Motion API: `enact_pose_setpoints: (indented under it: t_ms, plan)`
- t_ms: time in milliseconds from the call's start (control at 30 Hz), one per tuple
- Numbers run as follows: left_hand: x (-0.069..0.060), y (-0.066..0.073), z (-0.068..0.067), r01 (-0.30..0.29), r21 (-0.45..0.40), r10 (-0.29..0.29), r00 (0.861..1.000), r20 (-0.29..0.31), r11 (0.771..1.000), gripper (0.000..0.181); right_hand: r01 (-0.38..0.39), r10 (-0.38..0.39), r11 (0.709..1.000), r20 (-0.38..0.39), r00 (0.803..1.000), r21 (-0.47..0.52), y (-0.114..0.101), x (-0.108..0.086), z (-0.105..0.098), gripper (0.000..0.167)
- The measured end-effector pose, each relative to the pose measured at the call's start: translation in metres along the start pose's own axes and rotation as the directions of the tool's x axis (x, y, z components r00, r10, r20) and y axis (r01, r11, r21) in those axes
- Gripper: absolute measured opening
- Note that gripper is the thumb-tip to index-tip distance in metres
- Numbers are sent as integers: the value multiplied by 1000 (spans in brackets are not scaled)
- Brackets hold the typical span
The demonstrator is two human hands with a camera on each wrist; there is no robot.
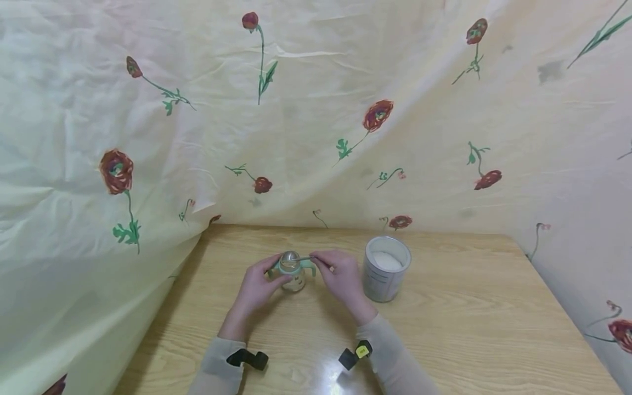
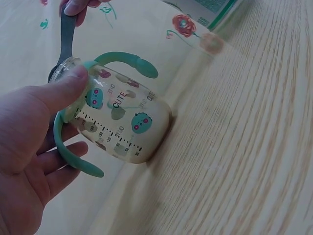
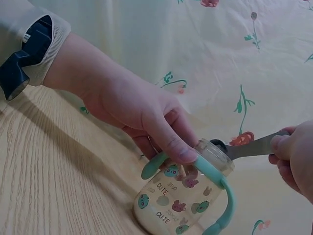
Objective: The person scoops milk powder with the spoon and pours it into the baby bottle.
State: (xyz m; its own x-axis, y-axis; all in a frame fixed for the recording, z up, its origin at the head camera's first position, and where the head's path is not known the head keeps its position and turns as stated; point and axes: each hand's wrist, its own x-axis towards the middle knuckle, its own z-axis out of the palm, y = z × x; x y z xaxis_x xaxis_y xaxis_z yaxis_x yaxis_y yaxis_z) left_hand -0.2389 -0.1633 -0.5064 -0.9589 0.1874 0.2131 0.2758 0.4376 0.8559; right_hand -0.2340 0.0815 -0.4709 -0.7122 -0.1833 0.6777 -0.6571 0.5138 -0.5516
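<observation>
The clear bottle [image 2: 122, 115] stands on the wooden table [image 1: 459, 329], and my left hand [image 1: 261, 282] grips it near the neck, thumb in front, fingers curled around behind. Just right of the bottle, my right hand [image 1: 340, 271] pinches the handle of a spoon [image 3: 252, 148], its bowl at the bottle's mouth. Farther right of the bottle is a tin [image 1: 380, 284] of white powder; behind the bottle hangs a flowered cloth [image 1: 316, 71].

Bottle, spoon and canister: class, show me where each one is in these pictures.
Bottle [image 2: 119, 116]: left wrist view, on the printed side of its body.
Spoon [image 3: 253, 148]: right wrist view, on its handle.
Canister [image 1: 383, 282]: head view, on its outer wall.
</observation>
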Motion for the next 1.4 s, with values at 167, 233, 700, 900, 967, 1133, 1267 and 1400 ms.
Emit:
enact_pose_setpoints:
  t_ms: [167,233,700,900,967,1133,1267,1400]
  plan:
    - [0,-1,0,7,11,-7,1000,-10,1000,64,54,-55,998,-8,998,-12,1,0,0,12]
    - [0,-1,1,10,11,-10,1000,-13,1000,64,75,-76,997,-4,997,-25,1,-1,0,13]
    - [0,1,1,4,10,-3,1000,-25,1000,64,101,-100,992,14,995,-70,-2,1,-3,14]
    - [0,1,1,8,-1,-8,1000,-17,1000,63,38,-36,998,24,999,-57,-3,-1,-3,15]
    - [-1,1,1,4,-3,-5,1000,-19,1000,63,69,-68,995,17,998,-72,-4,-1,-3,15]
    - [-1,1,1,1,1,-1,1000,-26,1000,62,120,-119,986,16,993,-114,-5,-1,-3,17]
    - [-1,0,2,8,-5,-8,1000,-27,1000,63,97,-94,990,37,995,-102,-6,-1,-3,18]
    - [-1,-1,2,4,-6,-4,1000,-30,1000,63,80,-76,993,55,996,-89,-8,-1,-3,17]
